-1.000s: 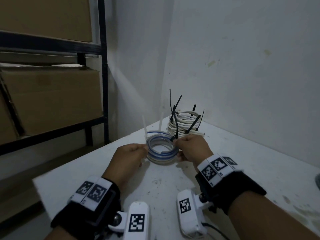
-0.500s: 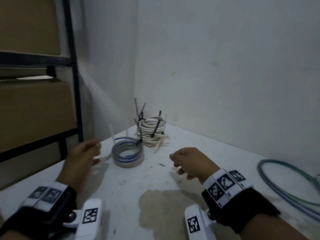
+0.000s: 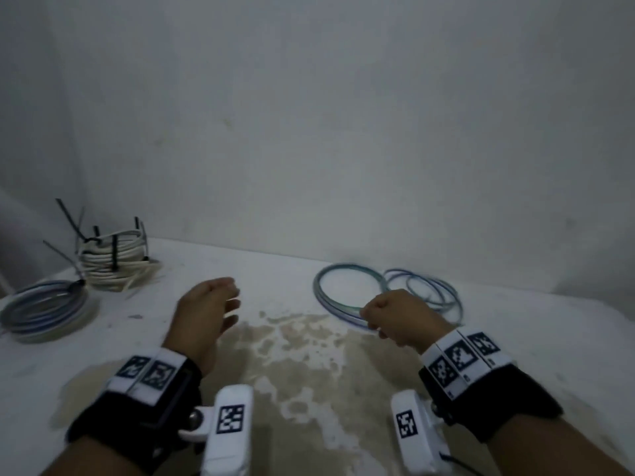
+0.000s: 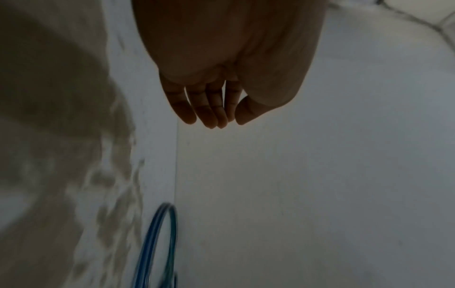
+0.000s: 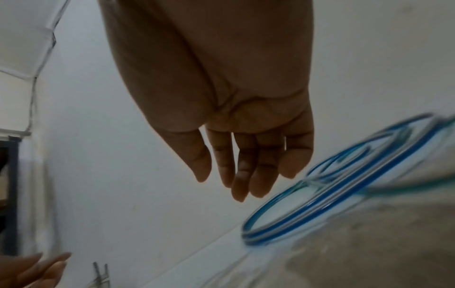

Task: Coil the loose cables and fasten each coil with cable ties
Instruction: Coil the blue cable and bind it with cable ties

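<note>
A loose blue and teal cable [image 3: 347, 269] lies in wide loops on the white table [image 3: 275, 266], with thinner loops [image 3: 426, 286] trailing to its right. My right hand [image 3: 374, 321] hovers at the near edge of those loops. Its fingers [image 5: 246, 171] hang relaxed above the cable [image 5: 320, 198] and hold nothing. My left hand [image 3: 226, 304] floats over the table's middle, fingers [image 4: 211, 109] loose and empty, the cable [image 4: 157, 243] beyond them. A tied blue-white coil [image 3: 44, 309] lies at the far left. Behind it stand white coils [image 3: 113, 261] bound with black cable ties [image 3: 115, 249].
A plain wall runs close behind the table. A brown stained patch [image 3: 292, 355] spreads over the table between my wrists. A dark shelf frame [image 5: 10, 194] shows at the left of the right wrist view.
Both hands have let go of the blue-white coil, which stays at the far left. They and my view have swung right to the loose cable loops.
</note>
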